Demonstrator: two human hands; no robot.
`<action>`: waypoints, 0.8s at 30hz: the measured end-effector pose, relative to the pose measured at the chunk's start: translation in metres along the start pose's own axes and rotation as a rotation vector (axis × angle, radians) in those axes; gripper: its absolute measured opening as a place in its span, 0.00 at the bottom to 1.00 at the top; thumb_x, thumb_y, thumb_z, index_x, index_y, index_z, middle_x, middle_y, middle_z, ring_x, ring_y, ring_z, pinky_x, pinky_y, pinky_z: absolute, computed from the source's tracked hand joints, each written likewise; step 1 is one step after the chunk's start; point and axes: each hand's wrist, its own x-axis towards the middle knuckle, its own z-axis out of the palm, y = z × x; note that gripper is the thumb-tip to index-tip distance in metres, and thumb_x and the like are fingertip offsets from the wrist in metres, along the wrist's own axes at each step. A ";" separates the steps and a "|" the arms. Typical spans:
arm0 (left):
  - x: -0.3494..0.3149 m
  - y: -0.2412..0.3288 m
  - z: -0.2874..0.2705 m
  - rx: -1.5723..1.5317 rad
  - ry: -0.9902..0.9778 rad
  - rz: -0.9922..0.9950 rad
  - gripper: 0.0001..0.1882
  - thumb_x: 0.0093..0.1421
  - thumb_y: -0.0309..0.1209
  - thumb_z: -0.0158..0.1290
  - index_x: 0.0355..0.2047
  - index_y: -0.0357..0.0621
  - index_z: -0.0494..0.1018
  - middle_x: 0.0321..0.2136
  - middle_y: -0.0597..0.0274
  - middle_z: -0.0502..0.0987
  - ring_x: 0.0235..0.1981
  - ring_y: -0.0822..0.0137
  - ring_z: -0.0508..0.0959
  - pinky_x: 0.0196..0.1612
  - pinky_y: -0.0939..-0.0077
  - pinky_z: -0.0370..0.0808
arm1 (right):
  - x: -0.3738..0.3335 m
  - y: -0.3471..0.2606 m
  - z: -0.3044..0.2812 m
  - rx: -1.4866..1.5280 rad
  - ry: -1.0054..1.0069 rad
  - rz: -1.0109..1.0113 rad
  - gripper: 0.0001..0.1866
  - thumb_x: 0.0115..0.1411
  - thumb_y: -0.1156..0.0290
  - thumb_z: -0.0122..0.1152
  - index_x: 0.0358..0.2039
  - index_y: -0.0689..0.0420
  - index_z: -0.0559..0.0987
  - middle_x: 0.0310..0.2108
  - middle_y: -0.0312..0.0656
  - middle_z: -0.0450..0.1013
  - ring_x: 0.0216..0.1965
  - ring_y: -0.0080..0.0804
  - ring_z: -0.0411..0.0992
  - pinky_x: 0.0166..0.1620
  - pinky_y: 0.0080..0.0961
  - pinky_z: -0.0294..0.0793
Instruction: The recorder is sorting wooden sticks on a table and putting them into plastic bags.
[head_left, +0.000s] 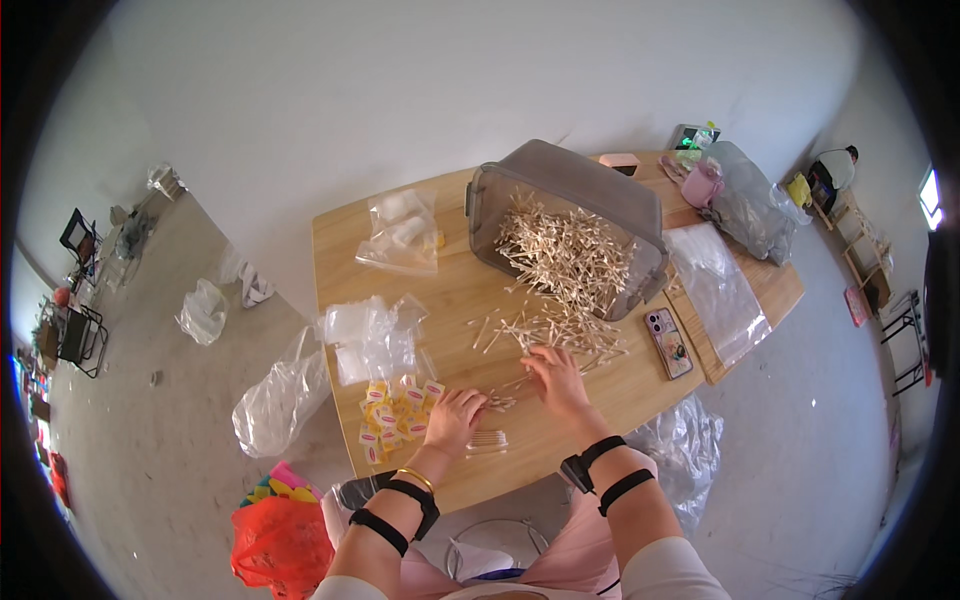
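**Loose cotton swabs (565,250) spill from a tipped grey plastic bin (580,180)**

The left hand (458,418) rests with bent fingers against a small cluster of swabs (501,402); whether it pinches any cannot be told. The right hand (556,380) is curled, its fingertips at the near edge of the spilled swabs (565,332); its grip is hidden too, so I cannot tell whether a swab is held.

Taking the space between the hands as the dial's centre, with twelve pointing away from the person, a neat row of swabs (488,440) lies just beside the left hand at six to seven o'clock. Yellow-and-white cards (398,412) are scattered near it at nine. Clear plastic bags (372,340) lie at ten, and further zip bags (402,232) at eleven.

The bin lies on its side toward twelve to one, mouth facing the person, with swabs heaped inside and running out onto the wooden table (455,290). A smartphone in a patterned case (668,343) lies at two to three. Beyond it, toward two, is a stack of clear plastic sleeves (712,285); a pink mug (703,186) and a bulky grey plastic bag (752,215) sit farther off, between one and two. Below the table, at eight, is a red plastic bag (280,545).
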 end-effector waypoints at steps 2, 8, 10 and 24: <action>0.000 0.001 -0.002 -0.007 -0.020 0.008 0.13 0.52 0.27 0.62 0.40 0.47 0.77 0.39 0.65 0.78 0.42 0.58 0.77 0.50 0.62 0.72 | -0.002 0.005 -0.005 -0.085 0.061 0.010 0.18 0.55 0.73 0.63 0.48 0.51 0.80 0.53 0.38 0.70 0.57 0.44 0.66 0.58 0.44 0.65; -0.005 0.007 -0.012 0.071 0.056 -0.034 0.20 0.51 0.29 0.64 0.46 0.50 0.76 0.43 0.66 0.78 0.47 0.59 0.76 0.56 0.58 0.68 | -0.022 -0.027 0.009 0.142 -0.076 -0.066 0.22 0.54 0.67 0.68 0.51 0.51 0.78 0.53 0.38 0.69 0.57 0.45 0.65 0.59 0.43 0.64; -0.012 0.002 -0.017 0.097 0.041 -0.059 0.21 0.51 0.30 0.65 0.46 0.51 0.76 0.44 0.65 0.78 0.47 0.58 0.76 0.55 0.58 0.68 | -0.027 -0.039 0.014 0.160 -0.073 -0.051 0.23 0.54 0.66 0.69 0.51 0.51 0.78 0.53 0.39 0.70 0.56 0.45 0.65 0.59 0.43 0.65; -0.010 0.013 -0.020 0.045 0.000 -0.202 0.25 0.53 0.27 0.62 0.52 0.46 0.72 0.54 0.56 0.72 0.56 0.51 0.71 0.59 0.54 0.66 | -0.033 -0.046 0.016 0.125 0.002 0.013 0.21 0.55 0.75 0.63 0.50 0.52 0.78 0.47 0.43 0.71 0.52 0.46 0.67 0.55 0.42 0.67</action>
